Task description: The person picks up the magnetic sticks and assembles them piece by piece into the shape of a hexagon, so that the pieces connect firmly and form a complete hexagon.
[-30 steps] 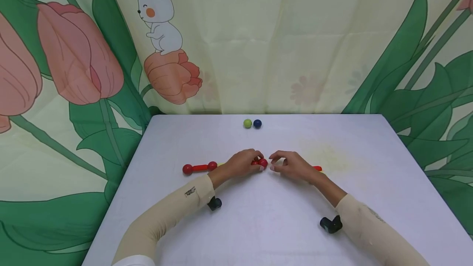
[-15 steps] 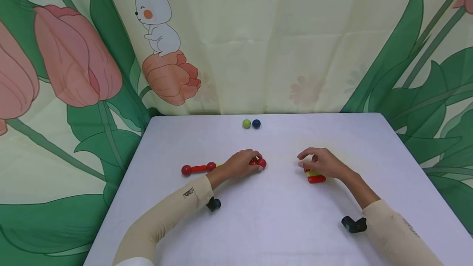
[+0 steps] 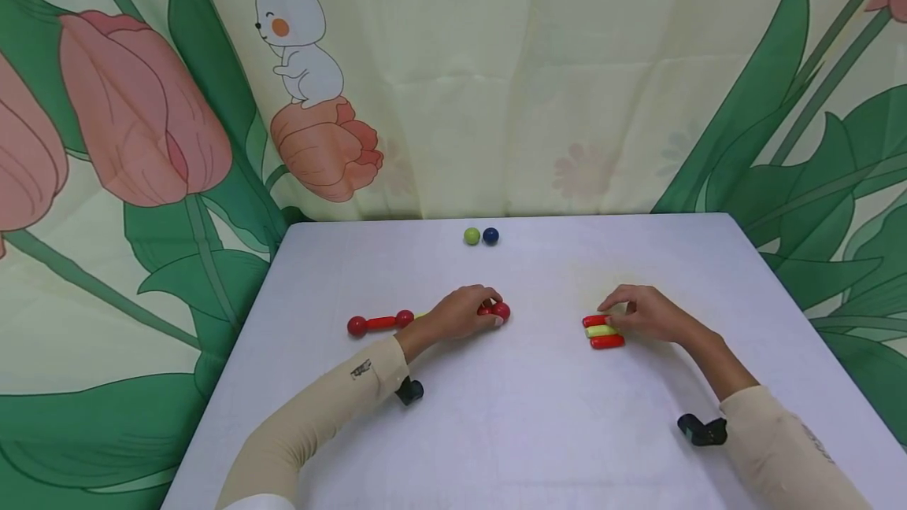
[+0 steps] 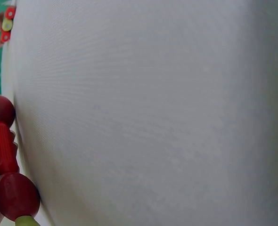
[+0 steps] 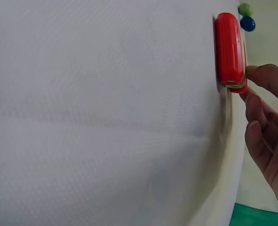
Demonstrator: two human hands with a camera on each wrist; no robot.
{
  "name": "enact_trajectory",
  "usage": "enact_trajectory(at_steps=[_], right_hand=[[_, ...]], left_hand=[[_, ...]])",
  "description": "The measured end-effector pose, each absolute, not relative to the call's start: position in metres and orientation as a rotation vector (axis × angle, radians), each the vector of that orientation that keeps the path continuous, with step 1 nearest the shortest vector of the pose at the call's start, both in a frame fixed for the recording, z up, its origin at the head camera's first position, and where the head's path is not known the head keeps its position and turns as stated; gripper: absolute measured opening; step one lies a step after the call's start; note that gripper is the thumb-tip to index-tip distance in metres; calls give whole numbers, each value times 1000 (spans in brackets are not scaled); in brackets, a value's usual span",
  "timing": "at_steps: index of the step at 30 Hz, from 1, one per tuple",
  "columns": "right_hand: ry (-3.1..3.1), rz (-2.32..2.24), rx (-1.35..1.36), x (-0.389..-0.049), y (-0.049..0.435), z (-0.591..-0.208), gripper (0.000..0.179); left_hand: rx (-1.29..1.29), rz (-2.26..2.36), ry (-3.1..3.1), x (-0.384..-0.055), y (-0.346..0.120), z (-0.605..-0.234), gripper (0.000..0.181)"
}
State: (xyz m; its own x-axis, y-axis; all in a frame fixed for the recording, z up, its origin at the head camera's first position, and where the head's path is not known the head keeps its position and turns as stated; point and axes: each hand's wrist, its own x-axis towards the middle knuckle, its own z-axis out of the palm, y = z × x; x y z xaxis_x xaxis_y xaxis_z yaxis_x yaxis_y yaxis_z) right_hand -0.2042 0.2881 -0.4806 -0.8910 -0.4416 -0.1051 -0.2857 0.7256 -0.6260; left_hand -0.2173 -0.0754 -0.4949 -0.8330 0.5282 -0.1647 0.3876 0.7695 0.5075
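My left hand (image 3: 464,312) grips the right end of a toy chain of red balls (image 3: 501,312) and rods lying on the table. In the left wrist view its thumb lies on the end ball (image 4: 6,110), with fingers behind the red rod (image 4: 4,148). Part of the chain is hidden under the hand; a red rod (image 3: 381,323) and two balls show at its left end. My right hand (image 3: 648,313), fingers loosely bent, is at the right ends of a row of loose rods: a far red rod (image 3: 594,321), a yellow-green rod (image 3: 599,331) and a near red rod (image 3: 607,342).
A green ball (image 3: 472,236) and a dark blue ball (image 3: 490,236) sit side by side near the back edge of the white table (image 3: 538,415). Behind the table hangs a curtain (image 3: 496,85) printed with tulips and a rabbit.
My right hand has moved right, away from the chain's end to the loose rods, uncovering them. My left hand has stayed on the chain.
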Motion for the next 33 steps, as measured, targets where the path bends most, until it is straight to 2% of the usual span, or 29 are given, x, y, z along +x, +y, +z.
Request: enact_trajectory(at_steps=[13, 24, 33], right_hand=[[2705, -837, -562, -213, 280, -491, 31], [2706, -774, -553, -219, 259, -488, 33], [2677, -843, -650, -219, 234, -488, 34]], left_hand=[[709, 751, 2635, -220, -79, -497, 44], [710, 779, 2628, -223, -79, -500, 42], [714, 773, 2626, -223, -79, -499, 42]])
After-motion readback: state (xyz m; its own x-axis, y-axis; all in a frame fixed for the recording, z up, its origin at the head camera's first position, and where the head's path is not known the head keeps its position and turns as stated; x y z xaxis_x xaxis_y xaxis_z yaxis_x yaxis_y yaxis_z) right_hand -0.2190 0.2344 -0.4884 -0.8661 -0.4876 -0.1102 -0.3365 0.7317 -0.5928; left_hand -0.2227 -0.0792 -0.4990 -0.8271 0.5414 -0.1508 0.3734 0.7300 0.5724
